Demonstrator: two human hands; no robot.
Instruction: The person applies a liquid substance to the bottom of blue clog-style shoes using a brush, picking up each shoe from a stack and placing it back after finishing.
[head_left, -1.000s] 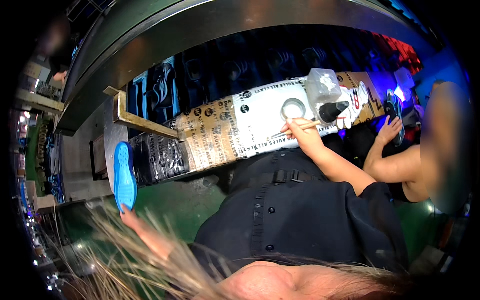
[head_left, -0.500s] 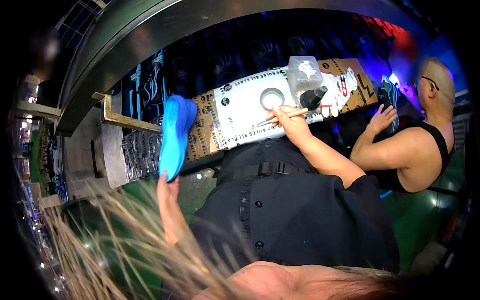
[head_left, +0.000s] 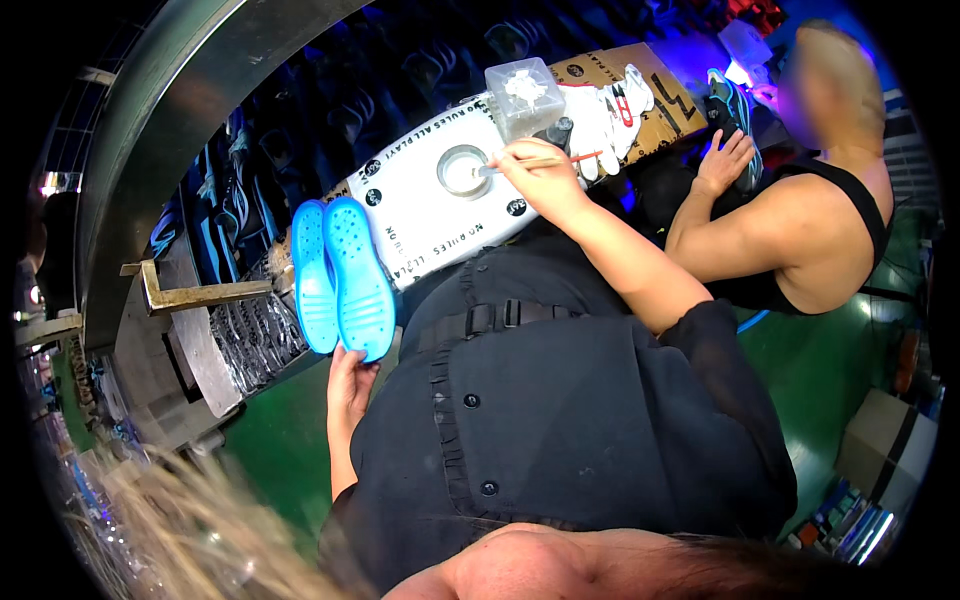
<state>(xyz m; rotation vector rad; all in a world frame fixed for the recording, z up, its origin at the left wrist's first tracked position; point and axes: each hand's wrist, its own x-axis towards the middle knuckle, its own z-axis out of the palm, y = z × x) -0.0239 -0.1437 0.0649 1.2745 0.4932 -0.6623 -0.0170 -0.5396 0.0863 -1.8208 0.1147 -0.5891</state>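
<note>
My left hand [head_left: 352, 382] is closed on the heel end of a pair of bright blue shoe insoles [head_left: 361, 285]. They stand side by side, their dotted and ribbed faces toward me, by the left end of a white-wrapped work surface [head_left: 430, 238]. In my right hand [head_left: 541, 182], fingers closed, is a slim brush [head_left: 487, 171] with a wooden handle. Its tip reaches into a round cup [head_left: 445, 188] of pale contents on that surface. Beyond my right hand stand a clear plastic box [head_left: 510, 118] with white bits and a partly hidden black bottle [head_left: 563, 130].
White gloves [head_left: 597, 135] with red marks lie on cardboard [head_left: 668, 105] to the right. A co-worker's hand [head_left: 727, 160] rests by a dark and blue shoe [head_left: 742, 110]. Dark shoes with blue laces line the far side. A metal bracket [head_left: 215, 293] juts out at left.
The insoles have turned from edge-on to face me and come apart side by side. My right hand has brought the brush tip from beside the cup into it. The whole view has shifted.
</note>
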